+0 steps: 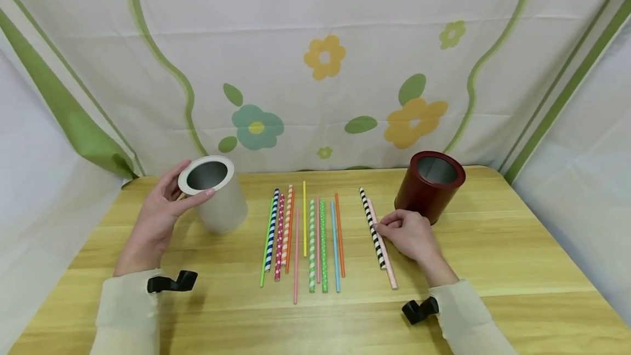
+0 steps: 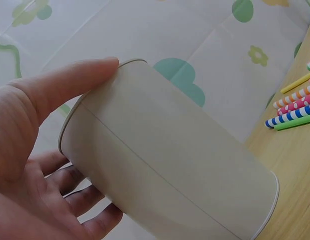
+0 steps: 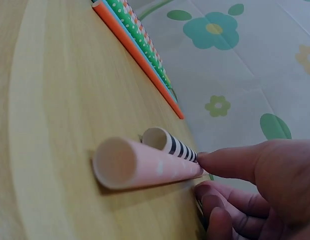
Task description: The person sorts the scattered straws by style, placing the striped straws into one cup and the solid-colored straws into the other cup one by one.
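Observation:
At the left, my left hand (image 1: 160,215) holds a white can (image 1: 224,207) by its rim. The thumb lies over the near side and the fingers pass round the far left side. In the left wrist view the can's plain wall (image 2: 170,145) fills the middle. On the right, my right hand (image 1: 409,234) pinches a pale pink paper straw (image 1: 388,270), its fingertips close against a black-and-white striped straw (image 1: 367,210). Both straws lie side by side on the table. In the right wrist view the pink straw's hollow end (image 3: 117,162) faces the camera.
Several coloured straws lie in a row mid-table, among them a blue striped one (image 1: 271,232), a yellow one (image 1: 304,218) and an orange one (image 1: 340,237). Just beyond my right hand stands a dark red can (image 1: 419,193). A flowered cloth (image 1: 296,97) hangs behind the wooden table (image 1: 276,322).

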Motion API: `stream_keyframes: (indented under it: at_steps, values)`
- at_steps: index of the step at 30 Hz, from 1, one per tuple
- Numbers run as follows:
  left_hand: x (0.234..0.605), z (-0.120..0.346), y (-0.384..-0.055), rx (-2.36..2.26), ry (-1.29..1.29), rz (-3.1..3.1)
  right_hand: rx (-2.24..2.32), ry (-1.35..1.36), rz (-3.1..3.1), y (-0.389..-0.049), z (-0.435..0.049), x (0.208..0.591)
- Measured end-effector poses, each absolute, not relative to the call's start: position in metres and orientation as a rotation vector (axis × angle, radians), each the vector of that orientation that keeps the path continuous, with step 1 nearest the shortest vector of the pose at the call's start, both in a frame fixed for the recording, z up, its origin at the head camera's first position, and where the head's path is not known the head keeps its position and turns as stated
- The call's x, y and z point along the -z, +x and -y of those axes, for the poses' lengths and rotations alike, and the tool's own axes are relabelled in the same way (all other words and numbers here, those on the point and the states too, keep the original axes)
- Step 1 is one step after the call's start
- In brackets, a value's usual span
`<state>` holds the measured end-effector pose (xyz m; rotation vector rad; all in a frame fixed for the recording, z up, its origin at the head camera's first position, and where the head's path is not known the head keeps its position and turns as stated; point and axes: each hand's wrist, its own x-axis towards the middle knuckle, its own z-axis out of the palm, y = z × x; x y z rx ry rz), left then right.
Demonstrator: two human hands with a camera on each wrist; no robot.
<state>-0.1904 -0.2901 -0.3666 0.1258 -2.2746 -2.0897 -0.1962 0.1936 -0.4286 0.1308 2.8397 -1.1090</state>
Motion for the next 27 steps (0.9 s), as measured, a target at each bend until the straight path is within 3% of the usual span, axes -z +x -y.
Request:
stream_keyframes:
  at_steps: [27]
  values:
    - [0.368,0.286,-0.190,2.051,0.160,2.291,1.055,0.162,-2.923,-0.200,-0.189,0.436]
